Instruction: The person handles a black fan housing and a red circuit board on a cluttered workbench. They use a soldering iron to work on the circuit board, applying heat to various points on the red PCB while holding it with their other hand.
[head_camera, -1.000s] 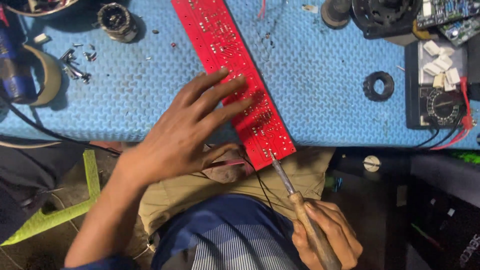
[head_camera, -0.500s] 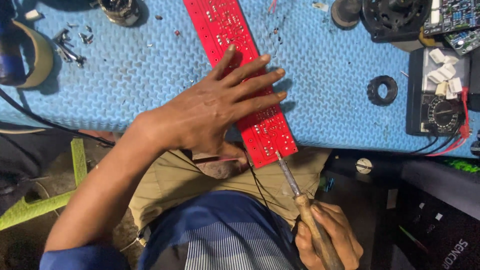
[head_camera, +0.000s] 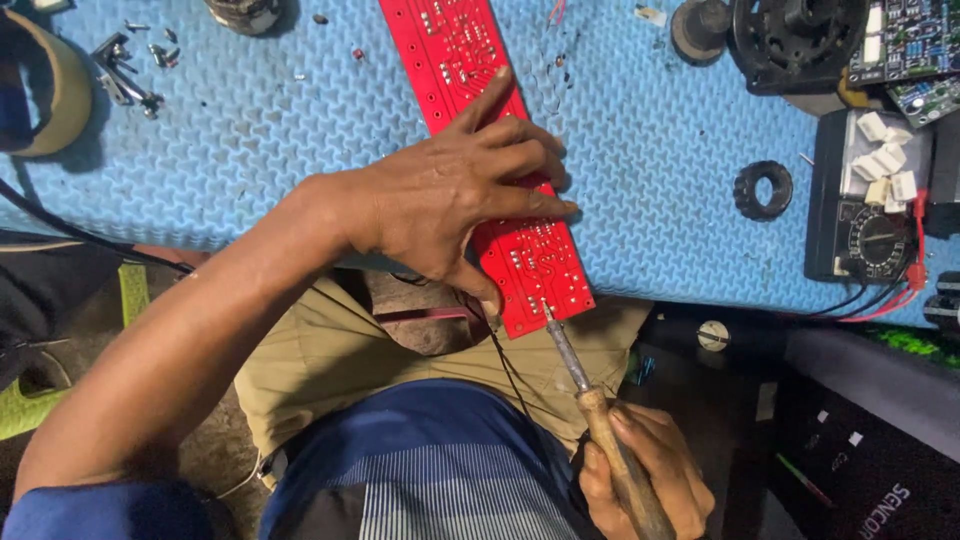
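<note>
A long red circuit board (head_camera: 455, 50) lies slanted across the blue foam mat (head_camera: 250, 140), its near end overhanging the table edge. My left hand (head_camera: 465, 195) presses flat on the board, fingers spread, thumb at the lower edge pinching a thin dark wire. My right hand (head_camera: 640, 475) grips the wooden handle of a soldering iron (head_camera: 590, 400) at the bottom of the view. The iron's metal tip touches the board's near corner.
A black ring (head_camera: 763, 189) lies on the mat to the right, next to a black multimeter (head_camera: 870, 220) with red leads. A black motor part (head_camera: 795, 40) and green boards (head_camera: 915, 60) sit at top right. Screws (head_camera: 125, 70) and a tape roll (head_camera: 50, 90) lie at top left.
My left hand has slid along the board and turned, fingers now pointing right. The soldering iron tip stays at the board's near corner.
</note>
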